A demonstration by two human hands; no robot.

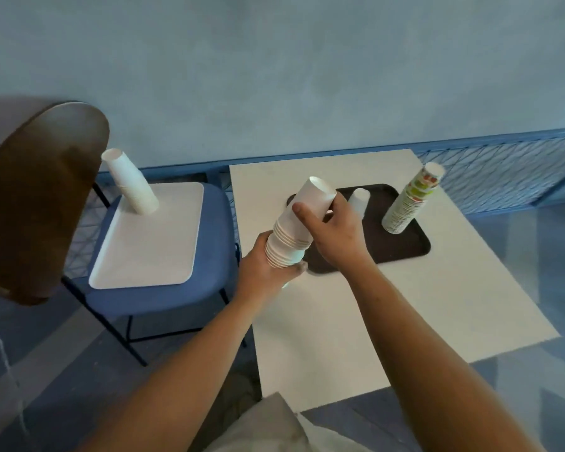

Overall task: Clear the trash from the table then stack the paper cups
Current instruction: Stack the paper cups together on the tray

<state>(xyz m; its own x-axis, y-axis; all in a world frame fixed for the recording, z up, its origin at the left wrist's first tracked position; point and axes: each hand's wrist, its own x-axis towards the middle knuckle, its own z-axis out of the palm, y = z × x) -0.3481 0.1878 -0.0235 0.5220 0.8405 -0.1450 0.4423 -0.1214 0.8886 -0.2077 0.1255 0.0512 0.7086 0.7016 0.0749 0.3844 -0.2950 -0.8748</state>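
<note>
The left hand (261, 272) grips the lower end of a tilted stack of white cups (286, 238); the right hand (335, 231) curls round its top cup (315, 195). Just beyond the right hand, a lone cup (359, 199) stands on a dark tray (405, 249).

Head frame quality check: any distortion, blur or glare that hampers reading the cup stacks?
Head view: the printed cup stack leans right and the white stack on the chair leans left, likely wide-angle bending; whole frame soft with a blue cast, print unreadable; chair back dark and blurred; shadows faint, no harsh glare; held stack, left hand and right hand legible.
</note>
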